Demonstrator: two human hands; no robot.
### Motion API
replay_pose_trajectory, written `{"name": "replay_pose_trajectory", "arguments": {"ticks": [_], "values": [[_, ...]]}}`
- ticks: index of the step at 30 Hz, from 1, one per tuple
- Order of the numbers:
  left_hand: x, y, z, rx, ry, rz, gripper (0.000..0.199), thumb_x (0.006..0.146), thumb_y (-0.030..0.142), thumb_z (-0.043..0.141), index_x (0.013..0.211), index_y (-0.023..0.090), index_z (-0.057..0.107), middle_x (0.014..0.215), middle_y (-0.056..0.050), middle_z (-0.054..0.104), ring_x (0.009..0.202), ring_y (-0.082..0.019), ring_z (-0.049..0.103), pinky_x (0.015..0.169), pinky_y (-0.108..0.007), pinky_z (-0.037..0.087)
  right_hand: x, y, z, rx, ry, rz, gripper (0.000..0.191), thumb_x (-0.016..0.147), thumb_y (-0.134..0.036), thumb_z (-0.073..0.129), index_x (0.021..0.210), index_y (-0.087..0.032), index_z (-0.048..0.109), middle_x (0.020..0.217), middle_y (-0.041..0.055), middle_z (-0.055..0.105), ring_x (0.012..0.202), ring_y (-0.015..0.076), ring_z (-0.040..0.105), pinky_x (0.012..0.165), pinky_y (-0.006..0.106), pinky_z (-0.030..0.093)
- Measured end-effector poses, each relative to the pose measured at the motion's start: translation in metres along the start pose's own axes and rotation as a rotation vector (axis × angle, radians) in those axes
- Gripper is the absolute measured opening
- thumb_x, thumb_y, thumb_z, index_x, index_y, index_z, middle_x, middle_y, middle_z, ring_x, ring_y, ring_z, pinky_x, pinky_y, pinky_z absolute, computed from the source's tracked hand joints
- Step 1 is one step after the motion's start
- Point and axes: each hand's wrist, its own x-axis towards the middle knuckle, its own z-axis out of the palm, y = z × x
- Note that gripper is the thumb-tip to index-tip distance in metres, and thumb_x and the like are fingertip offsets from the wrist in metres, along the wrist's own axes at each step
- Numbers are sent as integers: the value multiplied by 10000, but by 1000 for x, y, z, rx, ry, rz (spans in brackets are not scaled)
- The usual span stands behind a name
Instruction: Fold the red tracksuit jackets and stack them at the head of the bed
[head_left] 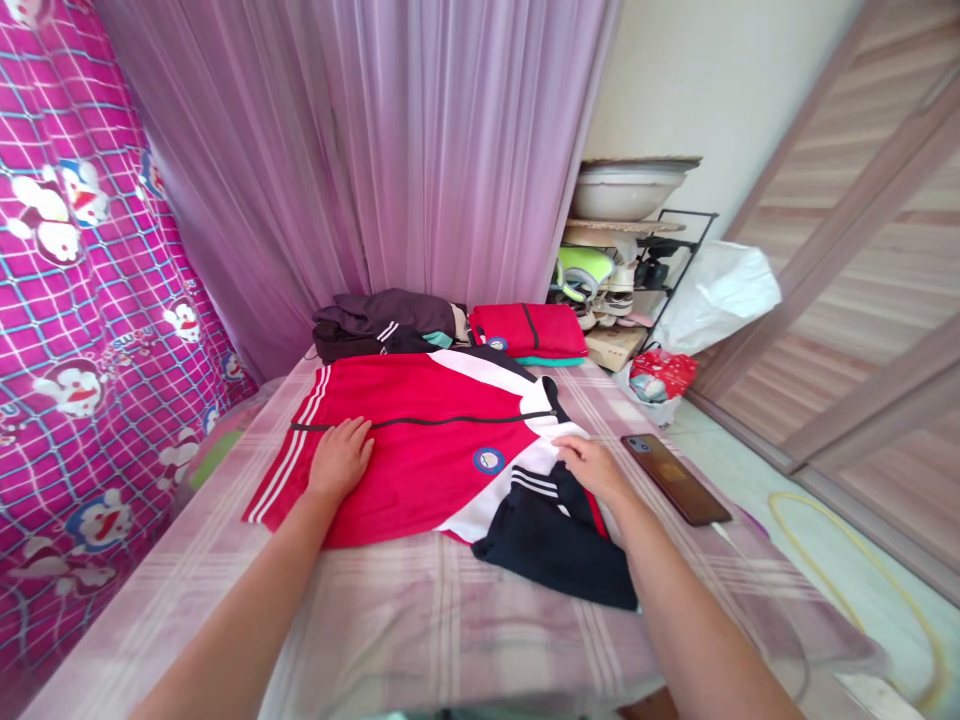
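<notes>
A red, white and black zip-up jacket lies spread on the checked cloth, its collar to the right and its striped hem to the left. Its black zip runs across the middle, and a round blue badge sits on the chest. The near black sleeve is bent toward me. My left hand rests flat on the red front near the hem, fingers stretched out. At the white shoulder by the collar, my right hand pinches the fabric.
Behind the jacket lie a pile of dark clothes and a folded red garment. A phone with a white cable is at the right edge of the checked cloth. Beyond stand a shoe rack and plastic bags.
</notes>
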Motion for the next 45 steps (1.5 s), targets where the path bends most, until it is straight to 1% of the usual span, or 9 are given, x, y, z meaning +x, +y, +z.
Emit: {"name": "replay_pose_trajectory", "arguments": {"ticks": [3, 7, 12, 16, 20, 24, 31, 38, 45], "values": [[-12, 8, -12, -35, 17, 23, 445, 935, 310, 376, 1227, 137, 665, 1303, -167, 654, 1212, -299, 601, 1054, -481, 445, -21, 8, 0, -28, -13, -39, 290, 891, -267, 469, 995, -202, 732, 970, 60, 759, 916, 210, 689, 826, 305, 491], [-47, 12, -24, -145, 11, 43, 454, 960, 396, 339, 1084, 191, 724, 1089, -115, 745, 1025, -247, 677, 953, -404, 518, -38, -12, -2, -143, -101, -18, 295, 913, -367, 488, 972, -209, 730, 953, 61, 750, 871, 204, 679, 737, 281, 456], [-89, -3, -34, -213, -46, 27, 460, 952, 475, 358, 938, 234, 750, 930, -78, 765, 889, -225, 689, 857, -376, 551, -44, -40, -12, -279, -328, -23, 393, 833, -461, 629, 1129, -207, 676, 834, 37, 727, 732, 193, 654, 595, 260, 376], [-101, -16, -38, -269, -48, 46, 447, 939, 490, 381, 996, 238, 745, 978, -80, 762, 928, -220, 689, 887, -371, 548, -42, -38, -8, -281, -344, -53, 285, 801, -413, 666, 1012, -222, 661, 779, 8, 699, 685, 172, 629, 566, 244, 349], [-104, -16, -36, -281, -48, 64, 487, 906, 566, 442, 1133, 221, 700, 1062, -100, 748, 1008, -247, 678, 957, -412, 521, -40, -22, 0, -190, -292, -79, 118, 805, -324, 637, 816, -214, 598, 704, -19, 654, 672, 157, 609, 589, 233, 380], [-106, -18, -34, -265, -91, 109, 553, 836, 644, 535, 1160, 217, 669, 1116, -109, 730, 1072, -276, 660, 1011, -448, 488, -33, -17, -7, -40, -224, -112, 101, 793, -288, 602, 753, -214, 548, 694, -28, 628, 644, 151, 609, 586, 237, 434], [-114, -38, -41, -171, -119, 191, 634, 792, 661, 597, 1242, 216, 631, 1256, -134, 682, 1221, -314, 590, 1092, -498, 418, 2, -53, -49, 330, 142, 134, 225, 826, -300, 590, 1019, -198, 539, 550, -63, 575, 436, 155, 610, 403, 226, 426], [-127, -64, -56, -92, -167, 168, 419, 925, 514, 437, 1099, 242, 704, 1122, -111, 726, 1060, -261, 668, 986, -425, 507, 41, -83, -97, 661, 508, -5, 264, 897, -300, 561, 1145, -223, 517, 764, -9, 673, 711, 170, 739, 573, 248, 601], [-106, -74, -64, -92, -183, 107, 430, 943, 406, 311, 1006, 220, 694, 1016, -101, 746, 963, -235, 691, 886, -361, 531, 97, -141, -109, 619, 236, 2, 136, 915, -164, 534, 1045, -203, 546, 841, 30, 703, 712, 165, 730, 669, 306, 608]]}}
